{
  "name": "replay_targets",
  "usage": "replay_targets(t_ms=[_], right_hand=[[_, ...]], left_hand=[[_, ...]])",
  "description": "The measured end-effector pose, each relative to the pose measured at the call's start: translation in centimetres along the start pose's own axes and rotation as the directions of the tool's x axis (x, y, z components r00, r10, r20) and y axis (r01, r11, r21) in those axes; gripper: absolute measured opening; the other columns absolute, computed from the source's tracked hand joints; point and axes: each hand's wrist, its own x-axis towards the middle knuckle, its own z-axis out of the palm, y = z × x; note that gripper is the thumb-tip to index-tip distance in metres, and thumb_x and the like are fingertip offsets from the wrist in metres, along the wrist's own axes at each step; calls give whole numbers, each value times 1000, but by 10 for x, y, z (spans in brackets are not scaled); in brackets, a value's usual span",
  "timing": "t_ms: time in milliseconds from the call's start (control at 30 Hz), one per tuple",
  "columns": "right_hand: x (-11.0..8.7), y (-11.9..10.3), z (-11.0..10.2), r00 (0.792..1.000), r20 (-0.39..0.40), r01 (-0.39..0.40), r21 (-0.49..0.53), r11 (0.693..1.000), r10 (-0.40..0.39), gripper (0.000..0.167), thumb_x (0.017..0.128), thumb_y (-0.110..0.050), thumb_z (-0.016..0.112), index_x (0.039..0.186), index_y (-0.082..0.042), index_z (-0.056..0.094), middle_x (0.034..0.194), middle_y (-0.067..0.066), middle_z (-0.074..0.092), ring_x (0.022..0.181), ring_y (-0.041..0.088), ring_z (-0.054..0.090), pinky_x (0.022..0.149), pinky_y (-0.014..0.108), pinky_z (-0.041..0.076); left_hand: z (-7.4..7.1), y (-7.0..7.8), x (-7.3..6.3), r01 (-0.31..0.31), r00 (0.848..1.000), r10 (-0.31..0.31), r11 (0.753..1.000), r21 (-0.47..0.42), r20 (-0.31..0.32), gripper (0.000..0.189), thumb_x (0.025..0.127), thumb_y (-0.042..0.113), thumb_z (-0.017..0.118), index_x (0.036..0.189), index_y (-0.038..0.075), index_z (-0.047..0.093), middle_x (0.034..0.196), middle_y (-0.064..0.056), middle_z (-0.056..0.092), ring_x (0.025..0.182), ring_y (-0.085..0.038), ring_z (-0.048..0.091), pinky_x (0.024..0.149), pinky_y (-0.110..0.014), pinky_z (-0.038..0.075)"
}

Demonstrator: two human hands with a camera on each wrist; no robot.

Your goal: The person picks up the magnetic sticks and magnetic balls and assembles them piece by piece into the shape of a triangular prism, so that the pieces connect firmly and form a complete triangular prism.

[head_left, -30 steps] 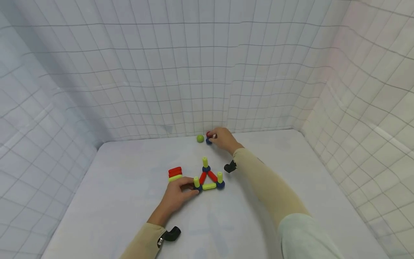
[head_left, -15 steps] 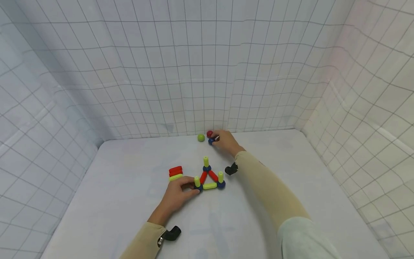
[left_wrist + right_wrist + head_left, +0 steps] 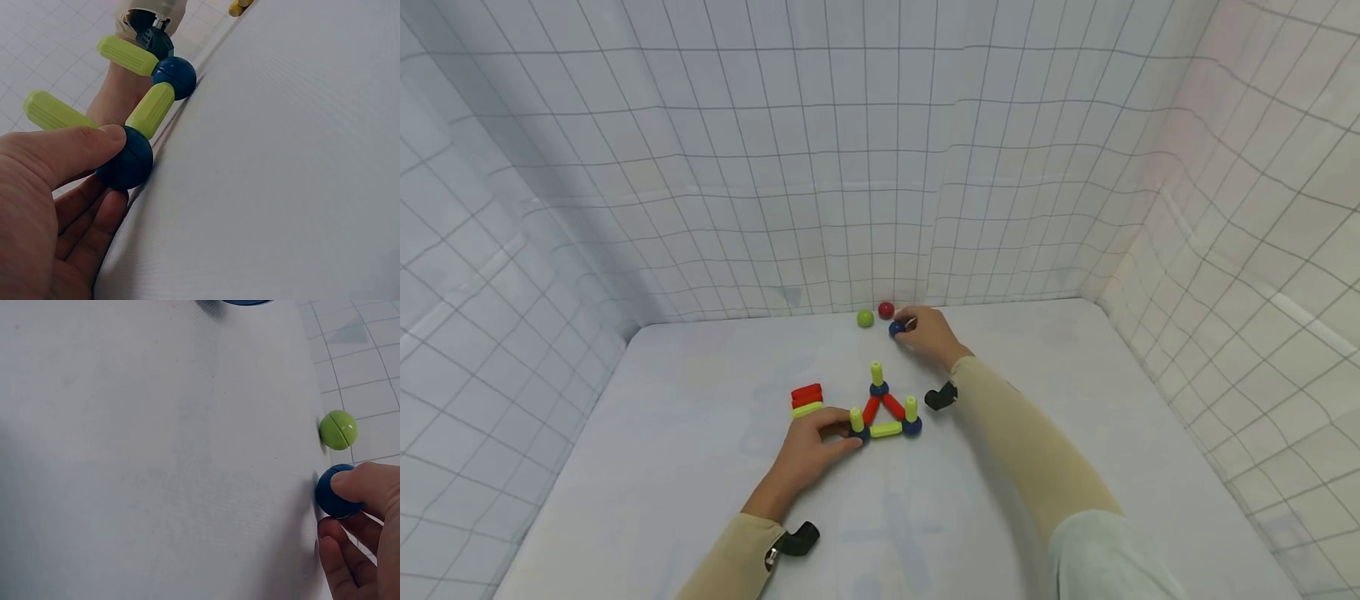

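My left hand (image 3: 811, 447) pinches the blue ball (image 3: 128, 164) at the near left corner of a triangle built from balls and rods. Red rods (image 3: 892, 407) form two sides of it, and a yellow-green rod (image 3: 886, 429) forms the near side. From each corner ball stands an upright yellow-green rod (image 3: 877, 373). Farther back, my right hand (image 3: 931, 335) pinches a loose blue ball (image 3: 336, 492) between thumb and fingers, at the table surface. A red ball (image 3: 886, 310) and a green ball (image 3: 865, 318) lie just beyond it.
Left of the triangle, several loose rods lie side by side, red ones (image 3: 807, 392) and a yellow-green one (image 3: 807, 409). White grid-patterned sheets (image 3: 880, 183) enclose the white table (image 3: 700, 400) at the back and both sides.
My right hand has drawn the loose blue ball slightly right and nearer, away from the red ball, which now shows fully. The left hand has kept its hold on the corner ball.
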Motion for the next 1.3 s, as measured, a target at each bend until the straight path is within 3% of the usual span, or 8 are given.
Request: replay_targets(t_ms=[233,467,900,1300], right_hand=[[-1,10,1,999,-39,15,19,1000,-14,31,97,-13,81,127,-7,74,115,8,72,106,24,66,96,40,56],[-8,11,-1,996,-85,28,50,998,-23,27,95,-14,84,119,-8,73,110,7,72,102,23,67,94,39,56],[-35,-14,-18,983,-172,100,215,971,-64,26,96,-17,86,119,-9,76,113,5,75,104,22,72,95,38,59],[-66,-40,-24,962,-200,237,274,932,-186,26,96,-13,86,120,-11,76,114,2,76,104,19,73,99,40,59]], left_hand=[[1,1,1,32,999,-32,999,-1,13,32,90,6,90,120,10,80,110,2,75,97,-16,71,94,-31,59],[0,-1,2,2,1000,-2,1000,-15,-4,31,88,3,90,117,8,80,108,1,76,96,-17,72,93,-32,60],[-1,0,0,20,1000,-20,1000,-6,7,31,89,4,90,118,9,81,108,3,75,96,-16,71,94,-31,60],[-2,-1,2,17,1000,-17,1000,-9,-2,31,89,2,90,117,9,81,108,3,75,96,-16,71,94,-32,60]])
